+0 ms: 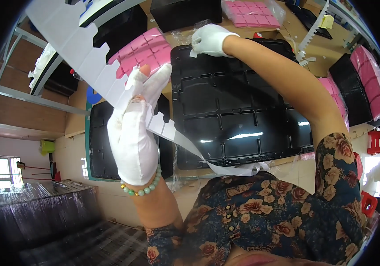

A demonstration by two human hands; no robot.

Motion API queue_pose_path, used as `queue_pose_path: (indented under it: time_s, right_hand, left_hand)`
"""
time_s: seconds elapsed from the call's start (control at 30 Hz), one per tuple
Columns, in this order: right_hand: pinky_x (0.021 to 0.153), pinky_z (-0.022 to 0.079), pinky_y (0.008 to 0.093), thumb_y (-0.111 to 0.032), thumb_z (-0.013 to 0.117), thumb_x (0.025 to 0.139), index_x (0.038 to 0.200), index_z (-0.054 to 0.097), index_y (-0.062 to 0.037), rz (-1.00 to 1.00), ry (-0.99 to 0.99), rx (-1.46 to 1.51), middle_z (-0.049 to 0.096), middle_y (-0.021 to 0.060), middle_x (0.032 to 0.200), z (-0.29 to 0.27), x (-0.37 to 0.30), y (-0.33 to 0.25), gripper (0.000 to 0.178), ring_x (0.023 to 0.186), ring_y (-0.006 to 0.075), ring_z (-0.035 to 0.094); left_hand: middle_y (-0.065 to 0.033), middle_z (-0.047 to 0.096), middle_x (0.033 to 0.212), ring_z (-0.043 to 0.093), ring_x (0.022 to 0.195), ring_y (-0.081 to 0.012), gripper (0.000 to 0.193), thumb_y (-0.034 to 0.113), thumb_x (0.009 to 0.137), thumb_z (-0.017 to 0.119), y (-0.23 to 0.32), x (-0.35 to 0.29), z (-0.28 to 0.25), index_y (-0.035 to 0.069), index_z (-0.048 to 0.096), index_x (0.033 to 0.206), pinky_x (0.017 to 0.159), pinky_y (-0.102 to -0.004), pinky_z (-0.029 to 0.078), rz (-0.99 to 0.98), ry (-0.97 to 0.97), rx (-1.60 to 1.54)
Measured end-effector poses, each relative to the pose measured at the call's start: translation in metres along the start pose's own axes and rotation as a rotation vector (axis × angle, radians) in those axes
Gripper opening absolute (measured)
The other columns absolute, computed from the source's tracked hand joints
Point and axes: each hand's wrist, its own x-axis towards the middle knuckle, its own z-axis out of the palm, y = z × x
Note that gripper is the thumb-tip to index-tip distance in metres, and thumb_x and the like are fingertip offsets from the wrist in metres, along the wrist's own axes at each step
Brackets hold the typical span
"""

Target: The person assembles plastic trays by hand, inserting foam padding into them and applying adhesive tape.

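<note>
My left hand (134, 133), in a white glove with bare thumb and fingertip showing, is closed around a long strip of white labels (77, 48). One end of the strip rises to the upper left; the other trails down across a black plastic tray (243, 119) towards my body. That tray has moulded rectangular compartments and lies flat before me. At its far left corner, my gloved right hand (212, 41) has its fingers drawn together over a small white label (193, 53). Whether this label is stuck to the tray, I cannot tell.
Pink compartment trays (141, 51) lie beyond my left hand, with more pink trays (252, 14) at the back. Black tray stacks (185, 13) stand behind the work surface. Another black tray (103, 142) is at left. Wrapped black stacks (44, 213) fill the lower left; red stools (376, 142) stand right.
</note>
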Motion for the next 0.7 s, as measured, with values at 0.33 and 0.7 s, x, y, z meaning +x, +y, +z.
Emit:
queue_pose_path:
  time_s: [0.33, 0.7]
  right_hand:
    - [0.085, 0.051, 0.0391, -0.022, 0.064, 0.077, 0.089, 0.072, -0.0102, 0.001, 0.030, -0.245, 0.069, 0.0131, 0.096, 0.024, 0.027, -0.012, 0.019, 0.092, 0.0341, 0.064]
    - [0.081, 0.051, 0.0262, -0.027, 0.061, 0.093, 0.101, 0.067, 0.0022, -0.226, -0.128, 1.093, 0.070, 0.0076, 0.089, 0.002, -0.093, -0.097, 0.031, 0.084, 0.0126, 0.065]
  left_hand:
    - [-0.0277, 0.060, 0.123, 0.055, 0.123, -0.0290, 0.049, 0.019, 0.098, 0.041, -0.002, 0.000, 0.000, -0.014, 0.042, 0.135, 0.111, -0.0373, 0.032, -0.004, 0.004, 0.096]
    - [-0.0276, 0.056, 0.128, 0.051, 0.127, -0.0321, 0.046, 0.017, 0.098, 0.042, -0.006, 0.009, -0.004, -0.011, 0.044, 0.135, 0.112, -0.0392, 0.033, 0.062, 0.135, -0.048]
